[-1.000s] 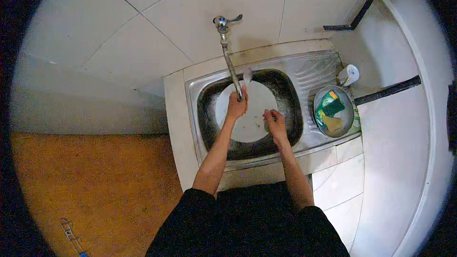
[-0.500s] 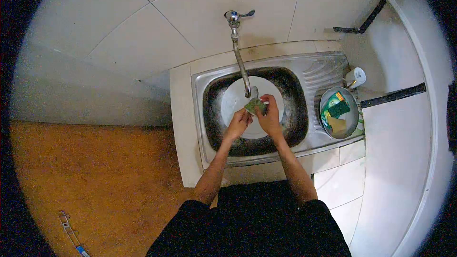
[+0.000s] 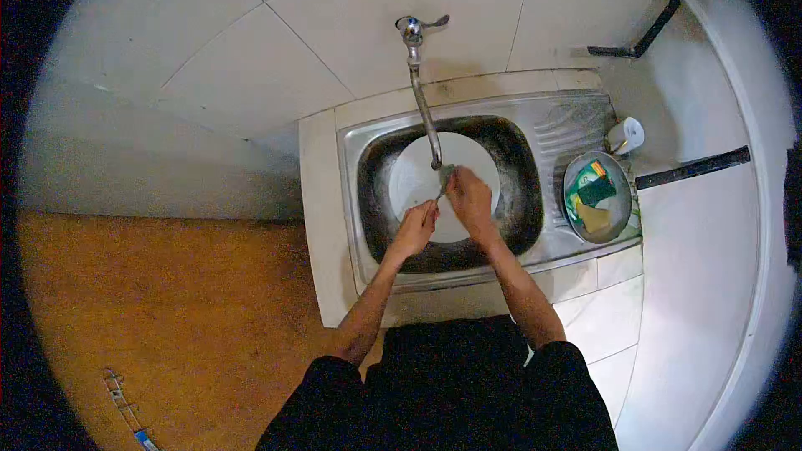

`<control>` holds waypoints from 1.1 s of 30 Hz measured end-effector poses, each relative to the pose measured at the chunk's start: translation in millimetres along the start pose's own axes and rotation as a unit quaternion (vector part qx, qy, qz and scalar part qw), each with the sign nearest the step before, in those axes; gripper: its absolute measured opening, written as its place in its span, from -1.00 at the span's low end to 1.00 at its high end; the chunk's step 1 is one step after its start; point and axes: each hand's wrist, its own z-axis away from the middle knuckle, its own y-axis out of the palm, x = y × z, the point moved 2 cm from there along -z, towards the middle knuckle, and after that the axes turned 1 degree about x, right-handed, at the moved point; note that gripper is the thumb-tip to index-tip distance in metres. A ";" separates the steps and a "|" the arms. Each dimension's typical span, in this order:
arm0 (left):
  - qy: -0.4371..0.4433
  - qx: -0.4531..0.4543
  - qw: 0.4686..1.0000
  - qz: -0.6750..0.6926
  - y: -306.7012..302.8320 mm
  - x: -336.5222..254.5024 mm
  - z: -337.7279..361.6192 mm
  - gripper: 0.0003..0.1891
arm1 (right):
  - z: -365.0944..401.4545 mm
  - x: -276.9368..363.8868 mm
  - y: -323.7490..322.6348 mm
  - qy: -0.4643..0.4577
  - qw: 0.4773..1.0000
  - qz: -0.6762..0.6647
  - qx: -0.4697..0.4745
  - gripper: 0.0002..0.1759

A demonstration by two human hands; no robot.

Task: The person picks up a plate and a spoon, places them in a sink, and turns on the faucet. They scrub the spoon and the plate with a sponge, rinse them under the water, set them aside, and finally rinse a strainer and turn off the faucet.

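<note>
My left hand [image 3: 415, 231] is closed on the thin handle of a metal spoon [image 3: 440, 192], held above the white plate in the sink. My right hand [image 3: 470, 200] is closed around a green scouring sponge [image 3: 448, 174], pressed on the spoon's upper end just under the faucet spout. The hand hides most of the sponge, and the spoon's bowl is covered. Below both hands, a large round white plate [image 3: 411, 169] lies in the sink basin [image 3: 518, 238].
A faucet [image 3: 424, 108] reaches from the tiled wall over the basin. On the drainboard to the right, a round metal pan [image 3: 619, 219] holds a green scouring pad [image 3: 596, 193], a packet and a tan sponge [image 3: 594, 219]. A white cup [image 3: 625, 135] lies behind it.
My right hand has turned and closed more over the sponge, now at the spoon's upper end. The spoon's bowl, visible before, is covered. My left hand has shifted slightly down and left.
</note>
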 end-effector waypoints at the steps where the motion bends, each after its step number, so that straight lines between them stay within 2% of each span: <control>1: 0.013 0.010 1.000 -0.009 0.6 -0.1 2.2 -0.72 | -1.7 -0.3 -0.4 0.001 1.000 0.000 0.002 -0.82; 4: 0.013 0.012 1.000 -0.002 5.7 6.3 1.1 -0.72 | -7.4 3.6 1.6 0.017 1.000 -0.015 -0.022 -0.87; 6: 0.019 0.018 1.000 -0.018 6.3 7.2 -1.5 -0.72 | 1.5 11.7 8.4 -0.030 0.995 0.066 0.066 -0.85; 7: 0.018 0.026 0.999 -0.033 7.7 7.7 3.2 -0.72 | -0.6 7.8 7.6 -0.027 0.995 0.066 0.070 -0.85; 9: 0.011 0.016 1.000 -0.005 9.7 5.9 5.7 -0.72 | -18.1 -4.0 3.0 0.090 0.995 0.032 -0.008 -0.85; 10: 0.009 0.004 1.000 0.025 9.2 4.7 4.9 -0.72 | -14.5 3.8 0.7 0.024 0.997 0.040 -0.057 -0.86; 11: 0.009 0.005 1.000 0.023 7.6 8.2 6.2 -0.72 | -6.7 7.7 2.6 0.024 0.997 0.039 -0.059 -0.86; 13: -0.022 -0.011 1.000 0.006 5.8 11.2 4.5 -0.70 | 2.5 8.4 10.9 -0.033 0.995 0.059 0.071 -0.81; 15: 0.003 -0.008 1.000 -0.016 4.3 3.4 5.9 -0.70 | -6.2 -0.8 10.1 -0.006 0.996 0.050 0.069 -0.79; 17: 0.028 -0.007 0.999 -0.045 -0.1 -0.5 9.1 -0.69 | -15.8 -5.1 5.9 0.100 0.993 0.029 0.058 -0.76; 18: 0.003 -0.012 1.000 -0.007 -0.7 2.5 10.8 -0.68 | -3.9 -7.0 16.2 0.010 1.000 0.005 0.007 -0.72; 19: -0.019 -0.019 0.999 0.033 0.5 4.3 8.6 -0.67 | 0.5 -2.4 13.8 0.009 1.000 0.007 0.005 -0.72; 21: -0.014 -0.011 1.000 0.015 -2.3 8.3 8.1 -0.67 | 7.3 2.8 15.7 0.053 0.993 0.011 0.109 -0.71; 23: -0.018 -0.001 1.000 -0.008 -5.0 13.2 10.8 -0.67 | 1.9 -20.8 24.3 0.088 0.991 0.031 0.093 -0.75; 25: 0.030 0.012 0.999 -0.008 -8.0 2.3 12.1 -0.66 | -5.1 -22.6 12.1 0.107 0.990 -0.082 0.041 -0.77; 26: 0.028 0.010 1.000 -0.009 -8.9 -1.3 14.0 -0.66 | -6.4 -24.0 11.6 0.172 0.972 -0.146 0.069 -0.78; 27: 0.033 0.009 0.999 0.008 -9.9 -5.8 12.6 -0.65 | -4.7 -29.2 16.7 0.167 0.972 -0.147 0.069 -0.78; 29: 0.042 0.006 0.999 0.025 -7.1 -9.8 8.9 -0.64 | 8.3 -49.4 36.5 0.220 0.928 -0.295 0.056 -0.78; 30: 0.006 0.021 0.997 0.074 -3.1 -8.7 9.2 -0.62 | 11.8 -51.6 37.9 0.219 0.928 -0.295 0.055 -0.78; 31: -0.031 0.037 0.991 0.124 0.6 -6.9 10.1 -0.61 | 18.3 -55.6 41.6 0.283 0.874 -0.389 0.072 -0.79; 32: -0.031 0.039 0.991 0.124 2.5 -5.6 10.4 -0.61 | 25.3 -59.2 45.7 0.344 0.804 -0.477 0.087 -0.80; 33: -0.032 0.041 0.989 0.135 3.0 -8.2 10.7 -0.61 | 26.8 -51.6 37.9 0.347 0.803 -0.476 0.086 -0.80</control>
